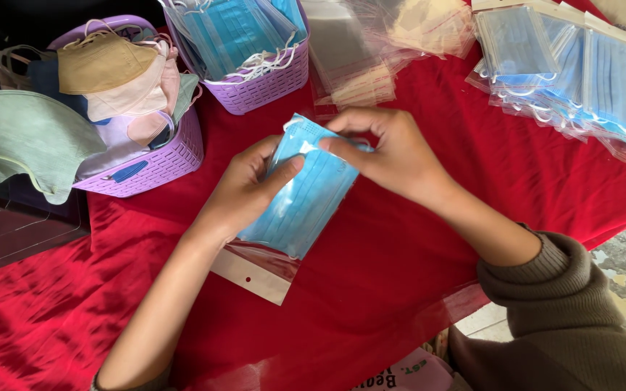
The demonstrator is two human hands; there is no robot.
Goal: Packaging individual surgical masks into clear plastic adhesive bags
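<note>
My left hand [244,192] and right hand [393,156] pinch the pleated blue face mask [306,192] in its clear plastic sleeve [259,268] (the slippery film could let the mask crumple).

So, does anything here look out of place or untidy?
Yes. A green mask hangs out over the rim of the left purple basket, which is overfilled. The clear bags behind the hands lie in a loose, slanted pile. Nothing looks torn or spilled.

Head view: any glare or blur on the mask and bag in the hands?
Head view: even daylight, sharp focus; blue mask clear between left hand and right hand; mild sheen on its clear bag and on the empty bags behind.
</note>
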